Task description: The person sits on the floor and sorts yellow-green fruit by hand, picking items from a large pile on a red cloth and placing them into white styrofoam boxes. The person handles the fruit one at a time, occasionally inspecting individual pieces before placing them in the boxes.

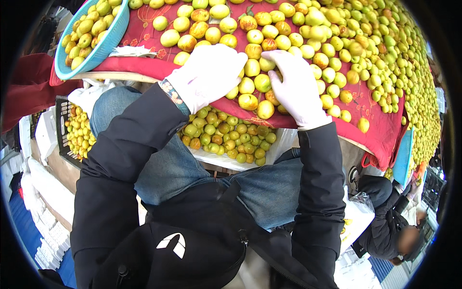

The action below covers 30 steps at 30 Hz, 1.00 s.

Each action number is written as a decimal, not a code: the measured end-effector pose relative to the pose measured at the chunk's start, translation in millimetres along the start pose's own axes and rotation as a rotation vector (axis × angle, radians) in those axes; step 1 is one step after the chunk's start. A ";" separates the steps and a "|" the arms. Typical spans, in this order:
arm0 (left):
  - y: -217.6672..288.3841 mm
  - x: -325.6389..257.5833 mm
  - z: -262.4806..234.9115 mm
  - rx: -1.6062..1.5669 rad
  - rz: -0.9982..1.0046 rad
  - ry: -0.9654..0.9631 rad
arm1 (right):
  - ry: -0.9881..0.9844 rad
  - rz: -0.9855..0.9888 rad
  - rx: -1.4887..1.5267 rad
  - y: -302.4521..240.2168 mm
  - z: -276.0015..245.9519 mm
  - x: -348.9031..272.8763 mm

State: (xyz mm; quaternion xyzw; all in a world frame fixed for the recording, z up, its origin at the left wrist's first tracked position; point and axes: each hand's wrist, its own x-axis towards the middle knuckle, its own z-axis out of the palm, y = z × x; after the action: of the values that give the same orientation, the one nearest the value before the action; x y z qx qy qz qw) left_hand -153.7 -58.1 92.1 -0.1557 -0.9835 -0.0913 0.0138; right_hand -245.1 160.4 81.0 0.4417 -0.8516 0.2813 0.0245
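Observation:
Many jujubes [263, 83], yellow-green with red-brown patches, lie on a red patterned cloth [142, 31] over the table. My left hand [209, 74], in a white glove, rests palm down among them with its fingers extended to the right. Facing it, my right hand [297, 86], also gloved in white, is open, its thumb and fingers apart beside the fruit. A loose cluster of jujubes sits between the two hands near the table's front edge. Neither hand visibly grips a fruit, though some fingertips are hidden.
Below the table edge, between my knees, a white lined box [284, 147] contains jujubes. A blue basket [122, 24] of jujubes stands at the far left, above a black crate [64, 126] with more. Another person [392, 226] sits at the lower right, near another blue basket [403, 159].

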 end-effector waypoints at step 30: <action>11.2 0.6 4.8 -2.088 -0.381 -0.289 | -0.052 0.482 0.357 11.2 -31.1 25.2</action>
State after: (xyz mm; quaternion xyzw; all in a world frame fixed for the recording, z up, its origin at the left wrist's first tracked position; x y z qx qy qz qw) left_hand -150.8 -46.5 89.4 0.0564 -0.4189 -0.8690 -0.2574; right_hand -275.5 162.4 109.3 0.2313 -0.8693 0.4127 -0.1427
